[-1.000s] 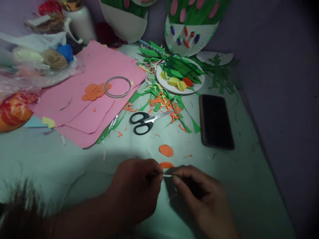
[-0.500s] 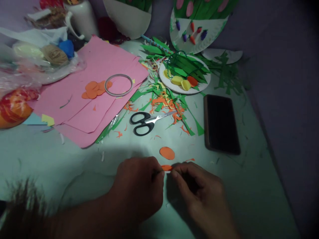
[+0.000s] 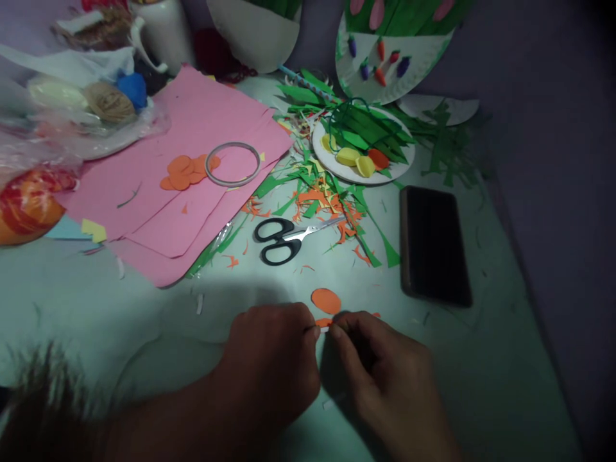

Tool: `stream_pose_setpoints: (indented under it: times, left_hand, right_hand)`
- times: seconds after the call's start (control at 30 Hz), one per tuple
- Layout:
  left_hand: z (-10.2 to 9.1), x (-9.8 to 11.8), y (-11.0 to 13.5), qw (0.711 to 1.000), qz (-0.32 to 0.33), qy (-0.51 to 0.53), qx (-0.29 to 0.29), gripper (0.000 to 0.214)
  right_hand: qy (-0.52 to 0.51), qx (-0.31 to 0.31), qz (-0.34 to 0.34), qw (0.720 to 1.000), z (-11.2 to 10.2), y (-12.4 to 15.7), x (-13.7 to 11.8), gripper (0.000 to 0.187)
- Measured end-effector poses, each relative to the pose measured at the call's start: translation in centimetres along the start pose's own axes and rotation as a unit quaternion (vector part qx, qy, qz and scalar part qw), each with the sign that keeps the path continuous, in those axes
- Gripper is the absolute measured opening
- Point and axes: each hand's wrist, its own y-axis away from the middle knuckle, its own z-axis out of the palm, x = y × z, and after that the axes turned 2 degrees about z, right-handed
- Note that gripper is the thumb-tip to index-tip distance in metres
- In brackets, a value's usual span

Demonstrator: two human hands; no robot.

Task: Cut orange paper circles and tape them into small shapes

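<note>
Pale green, smooth tabletop (image 3: 486, 359): carries the whole spread; I read the clock from its scissors, twelve being the far side.
Steel scissors with black looped handles (image 3: 296, 235): the clock's centre, blades aimed between two and three, tips in the scraps.
Green, orange and yellow paper scraps (image 3: 320, 192): strewn thickly towards one, thinning to two.
White round plate (image 3: 328, 162): between one and two, among scraps, loaded with cut pieces.
White half-disc (image 3: 459, 112): farther off between one and two, green strips over part of it.
Black rectangular phone (image 3: 436, 247): three o'clock, screen dark.
Flat orange paper oval (image 3: 326, 301): five.
Small white paper slip (image 3: 199, 303): eight.
Large pink paper sheets (image 3: 212, 122): ten, overlapping.
</note>
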Motion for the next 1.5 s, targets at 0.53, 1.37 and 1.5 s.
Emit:
stream_pose_setpoints:
  times: [0.53, 1.37, 1.5]
  left_hand:
    - [-0.8, 0.2, 0.7, 0.999, 0.015, -0.004, -0.029, 0.025]
    - [-1.0, 0.6, 0.2, 0.999, -0.004, -0.022, -0.042, 0.023]
    - [-0.5, 0.5, 0.2, 0.999, 0.003, -0.033, -0.02, 0.022]
  right_hand:
    - [-0.007, 0.013, -0.135, 0.991, -0.1, 0.8, 0.4, 0.017]
    - [-0.026, 0.09, -0.017, 0.995, 1.2, 0.5, -0.7, 0.009]
    - [-0.015, 0.075, 0.007, 0.997, 1.1, 0.3, -1.0, 0.011]
